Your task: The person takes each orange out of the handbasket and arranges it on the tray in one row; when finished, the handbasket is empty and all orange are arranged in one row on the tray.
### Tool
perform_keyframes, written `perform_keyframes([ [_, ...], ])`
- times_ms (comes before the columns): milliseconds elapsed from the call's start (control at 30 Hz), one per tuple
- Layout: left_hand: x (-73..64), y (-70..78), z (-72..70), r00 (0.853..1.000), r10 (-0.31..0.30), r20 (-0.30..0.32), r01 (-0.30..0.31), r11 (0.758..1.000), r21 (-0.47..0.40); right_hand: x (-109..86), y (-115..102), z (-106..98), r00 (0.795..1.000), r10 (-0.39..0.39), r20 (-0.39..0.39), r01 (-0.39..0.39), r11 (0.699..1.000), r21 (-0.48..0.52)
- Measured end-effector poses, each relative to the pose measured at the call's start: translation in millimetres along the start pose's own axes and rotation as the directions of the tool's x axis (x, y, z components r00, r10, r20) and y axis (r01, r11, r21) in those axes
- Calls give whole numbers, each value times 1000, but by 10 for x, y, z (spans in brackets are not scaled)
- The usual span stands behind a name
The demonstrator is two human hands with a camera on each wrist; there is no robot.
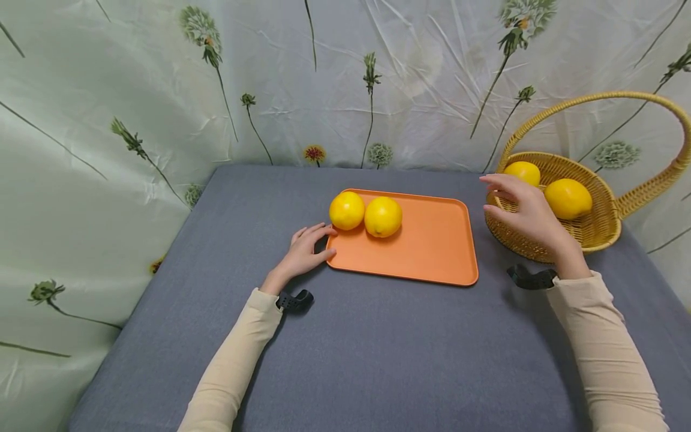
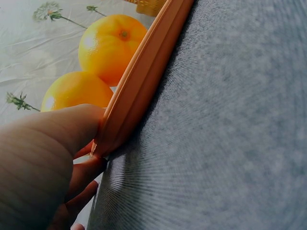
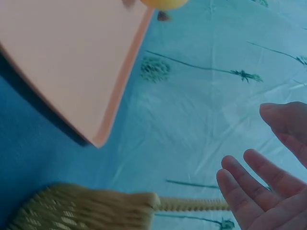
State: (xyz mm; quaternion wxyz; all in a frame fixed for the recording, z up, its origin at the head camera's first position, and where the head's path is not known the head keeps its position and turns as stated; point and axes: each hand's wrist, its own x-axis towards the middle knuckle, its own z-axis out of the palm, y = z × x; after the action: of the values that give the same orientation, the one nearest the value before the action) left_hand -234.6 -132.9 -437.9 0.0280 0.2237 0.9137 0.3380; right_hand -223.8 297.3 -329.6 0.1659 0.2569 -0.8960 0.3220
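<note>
Your left hand [image 1: 305, 249] pinches the left edge of the smooth tray [image 1: 432, 252]; your right hand [image 1: 531, 216], wide and empty, hovers at the woven basket [image 1: 596, 226]. Two glossy round fruits [image 1: 383, 217] sit near the tray's far-left corner; only the head view catches the basket fruits [image 1: 568, 199].

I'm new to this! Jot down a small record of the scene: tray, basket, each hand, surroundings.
Tray: orange, flat on the table
On tray: left fruit and right fruit, both yellow
Basket: wicker, handled, right of the tray
In basket: back fruit and front fruit, both yellow
Left hand: grips the tray's left end
Right hand: by the basket, holding nothing
Backdrop: pale, dandelion print
</note>
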Motion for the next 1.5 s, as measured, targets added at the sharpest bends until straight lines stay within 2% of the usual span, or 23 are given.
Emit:
perform_keyframes([
  [133, -2, 1, -5, 1000, -5, 4, 5, 1000, 1, 10, 6, -118, 1000, 2, -28, -1, 999, 39],
  [267, -2, 1, -5, 1000, -6, 6, 6, 1000, 2, 4, 45, -236, 998, 42, -50, -39, 997, 70],
  [567, 1, -1, -2, 1000, -4, 3, 4, 1000, -7, 13, 107, -514, 987, 131, -93, -129, 991, 32],
  [733, -8, -13, 2, 1000, 14, -15, -14, 1000, 13, 28, 189, -617, 983, 168, -74, -165, 985, 54],
  [933, -7, -25, 11, 1000, 21, -14, -21, 1000, 11, 33, 302, -739, 973, 227, -30, -227, 974, -22],
  [1200, 4, -22, 4, 1000, 18, -10, -17, 1000, 20, 91, 495, -823, 936, 349, 54, -337, 928, -155],
  [1333, -2, -19, 5, 1000, 15, -9, -14, 1000, 23, 142, 606, -829, 923, 373, 97, -352, 919, -179],
  [1500, -14, -10, 13, 1000, 14, -4, -14, 1000, 22, 176, 732, -799, 923, 366, 120, -342, 921, -186],
])
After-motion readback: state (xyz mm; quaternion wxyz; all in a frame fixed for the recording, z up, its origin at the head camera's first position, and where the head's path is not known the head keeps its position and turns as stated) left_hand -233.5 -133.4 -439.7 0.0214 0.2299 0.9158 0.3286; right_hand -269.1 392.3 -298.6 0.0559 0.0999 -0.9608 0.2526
